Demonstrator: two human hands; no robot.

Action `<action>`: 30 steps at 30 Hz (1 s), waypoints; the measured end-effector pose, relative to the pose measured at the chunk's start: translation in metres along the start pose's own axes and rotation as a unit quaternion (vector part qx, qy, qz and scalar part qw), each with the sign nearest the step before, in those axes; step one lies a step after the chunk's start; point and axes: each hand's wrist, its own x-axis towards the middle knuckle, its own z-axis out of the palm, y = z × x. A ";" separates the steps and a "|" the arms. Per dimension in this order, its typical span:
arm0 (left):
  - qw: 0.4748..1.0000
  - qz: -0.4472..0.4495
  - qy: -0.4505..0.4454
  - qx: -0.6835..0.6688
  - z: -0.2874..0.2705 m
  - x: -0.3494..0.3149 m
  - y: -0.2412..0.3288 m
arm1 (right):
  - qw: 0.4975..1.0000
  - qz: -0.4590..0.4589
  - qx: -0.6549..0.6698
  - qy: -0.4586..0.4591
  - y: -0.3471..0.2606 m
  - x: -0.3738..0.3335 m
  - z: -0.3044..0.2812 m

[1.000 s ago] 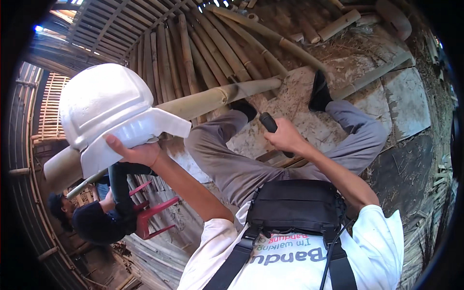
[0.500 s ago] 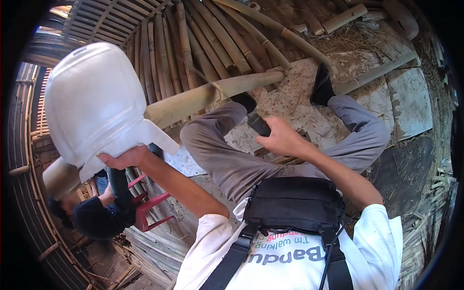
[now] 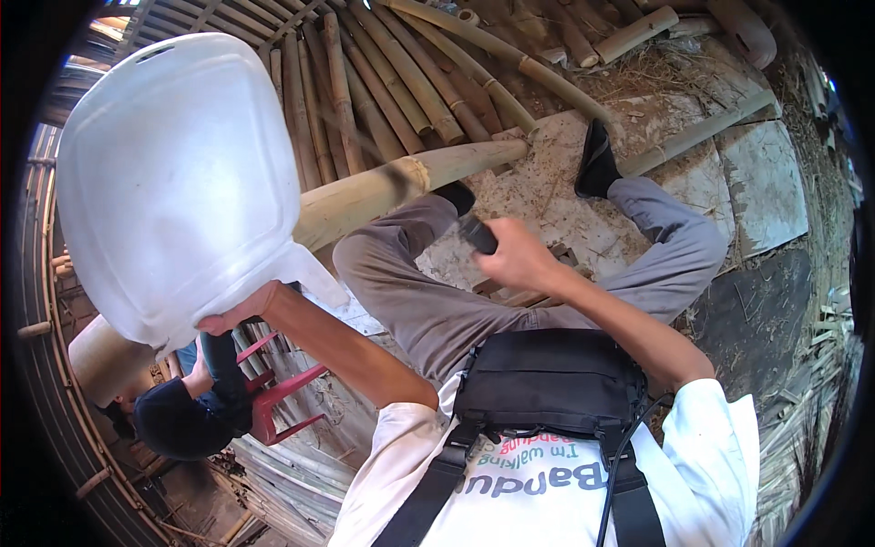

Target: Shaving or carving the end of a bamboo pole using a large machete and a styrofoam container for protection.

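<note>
My left hand point(image 3: 244, 308) is closed on the lower edge of a white plastic chair-like piece point(image 3: 182, 173), with a slot near its top and a leg-like strip on its right. Its broad face fills the upper left. Behind it runs a thick bamboo pole point(image 3: 360, 202), showing on both sides; some of my fingers are hidden. My right hand point(image 3: 518, 255), above my lap, is closed around the black handle point(image 3: 477, 234) of a tool. The tool's far part is smeared by motion, so its kind is unclear.
Bamboo poles point(image 3: 401, 82) lie side by side at the far side. Another bamboo length point(image 3: 702, 137) rests by my right foot. At left, a person in dark clothes point(image 3: 178, 415) is beside a red plastic chair point(image 3: 273, 406). A black bag point(image 3: 551, 376) is strapped to my front.
The white plastic piece has risen, tilting its face more toward the view, with my left hand still on it. My right hand has shifted slightly left with the tool.
</note>
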 end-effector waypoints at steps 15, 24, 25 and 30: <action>0.999 -0.027 0.017 0.015 0.015 -0.003 -0.006 | 0.992 0.128 0.012 0.001 0.037 -0.005 -0.038; 0.998 -0.018 0.027 0.058 0.039 -0.015 -0.003 | 1.000 -0.010 0.016 0.001 0.011 -0.025 -0.037; 0.998 -0.023 0.030 0.057 0.043 -0.018 -0.006 | 1.000 -0.006 0.010 0.012 0.025 -0.020 -0.039; 0.996 -0.037 0.050 0.065 0.047 -0.028 -0.009 | 0.985 0.168 0.037 -0.018 0.034 -0.007 -0.062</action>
